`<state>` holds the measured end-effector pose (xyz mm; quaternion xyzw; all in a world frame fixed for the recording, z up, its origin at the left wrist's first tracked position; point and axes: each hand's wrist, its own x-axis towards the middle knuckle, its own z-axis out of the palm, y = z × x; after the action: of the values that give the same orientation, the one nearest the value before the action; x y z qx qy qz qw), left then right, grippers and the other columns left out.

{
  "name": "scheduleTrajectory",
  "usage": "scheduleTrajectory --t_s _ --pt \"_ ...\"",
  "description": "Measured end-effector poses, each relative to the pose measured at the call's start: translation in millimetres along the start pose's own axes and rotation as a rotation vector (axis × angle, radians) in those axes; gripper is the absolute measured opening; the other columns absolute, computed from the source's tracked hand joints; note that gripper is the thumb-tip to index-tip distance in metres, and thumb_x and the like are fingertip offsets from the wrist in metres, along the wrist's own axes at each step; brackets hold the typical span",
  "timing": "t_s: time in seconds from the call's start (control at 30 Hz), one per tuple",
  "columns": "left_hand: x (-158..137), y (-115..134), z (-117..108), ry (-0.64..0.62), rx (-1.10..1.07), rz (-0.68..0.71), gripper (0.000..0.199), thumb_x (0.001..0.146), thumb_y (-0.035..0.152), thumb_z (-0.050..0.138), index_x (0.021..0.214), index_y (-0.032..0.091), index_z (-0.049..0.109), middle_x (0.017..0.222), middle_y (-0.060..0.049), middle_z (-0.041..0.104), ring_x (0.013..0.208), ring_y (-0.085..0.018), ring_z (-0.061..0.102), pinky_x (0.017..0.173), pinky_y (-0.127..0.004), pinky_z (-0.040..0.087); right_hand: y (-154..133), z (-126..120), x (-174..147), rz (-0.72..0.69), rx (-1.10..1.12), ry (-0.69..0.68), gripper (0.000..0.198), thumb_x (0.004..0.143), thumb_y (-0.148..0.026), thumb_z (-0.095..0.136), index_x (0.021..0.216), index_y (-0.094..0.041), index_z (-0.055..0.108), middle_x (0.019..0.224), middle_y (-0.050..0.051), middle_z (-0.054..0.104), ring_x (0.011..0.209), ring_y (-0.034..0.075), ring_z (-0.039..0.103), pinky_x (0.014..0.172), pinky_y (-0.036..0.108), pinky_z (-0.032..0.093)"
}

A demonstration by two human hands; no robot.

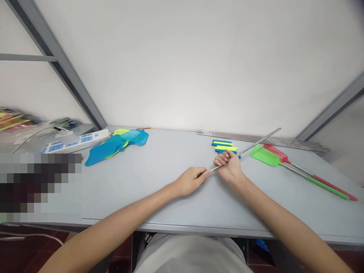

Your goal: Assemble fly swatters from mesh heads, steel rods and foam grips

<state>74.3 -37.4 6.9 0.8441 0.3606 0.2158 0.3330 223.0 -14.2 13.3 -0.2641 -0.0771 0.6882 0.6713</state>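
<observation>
A thin metal rod [258, 141] slants up to the right above the table, held between both my hands. My left hand [191, 179] is closed around its lower end, hiding that end. Farther up, the fingers of my right hand [229, 166] curl around the rod, palm turned up. Just behind the right hand lie several short blue and yellow tubes [225, 148], partly covered by it. To the right rest a green fly swatter [265, 155] and a red fly swatter [280, 153], each with a metal shaft and a coloured grip.
Several metal rods [284, 142] lie along the wall at the back right. Blue and yellow swatter heads [106, 151] are piled at the left, beside a white power strip [82, 140]. Plastic-wrapped items [17, 120] sit at the far left. Grey frame posts [61, 72] stand at the sides.
</observation>
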Motion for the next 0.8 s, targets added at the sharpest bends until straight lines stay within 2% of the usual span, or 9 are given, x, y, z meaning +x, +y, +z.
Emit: scheduleTrajectory --t_s 0.3,0.5,0.67,0.8 --pt "0 3 0 0.019 -0.014 -0.012 0.035 0.081 0.039 0.021 0.056 0.016 0.031 0.051 0.005 0.026 0.048 -0.006 0.026 0.045 -0.020 0.023 -7 1 5 0.014 -0.045 0.047 0.025 0.069 -0.017 0.036 0.049 -0.017 0.021 0.036 -0.008 0.020 0.030 0.005 0.019 0.030 0.018 0.020" --pt "0 5 -2 0.038 -0.010 -0.035 0.035 0.081 0.038 0.022 0.056 0.016 0.033 0.052 0.005 0.028 0.050 -0.007 0.028 0.047 -0.020 0.024 -36 -1 15 -0.117 0.015 0.147 0.022 0.066 -0.013 0.032 0.049 -0.017 0.020 0.035 -0.008 0.018 0.029 0.005 0.016 0.030 0.018 0.018" --pt "0 6 -3 0.051 -0.016 -0.015 0.034 0.081 0.037 0.022 0.057 0.016 0.032 0.053 0.005 0.029 0.050 -0.007 0.029 0.048 -0.021 0.025 -50 -2 21 -0.079 0.016 0.125 0.021 0.063 -0.010 0.032 0.049 -0.017 0.019 0.035 -0.007 0.020 0.030 0.006 0.017 0.030 0.018 0.018" --pt "0 7 -4 0.071 -0.008 -0.058 0.034 0.081 0.038 0.022 0.056 0.016 0.031 0.052 0.005 0.028 0.050 -0.008 0.028 0.048 -0.021 0.025 -61 -8 29 -0.070 -0.020 0.143 0.022 0.063 -0.009 0.031 0.049 -0.018 0.017 0.035 -0.007 0.019 0.029 0.006 0.017 0.030 0.018 0.018"
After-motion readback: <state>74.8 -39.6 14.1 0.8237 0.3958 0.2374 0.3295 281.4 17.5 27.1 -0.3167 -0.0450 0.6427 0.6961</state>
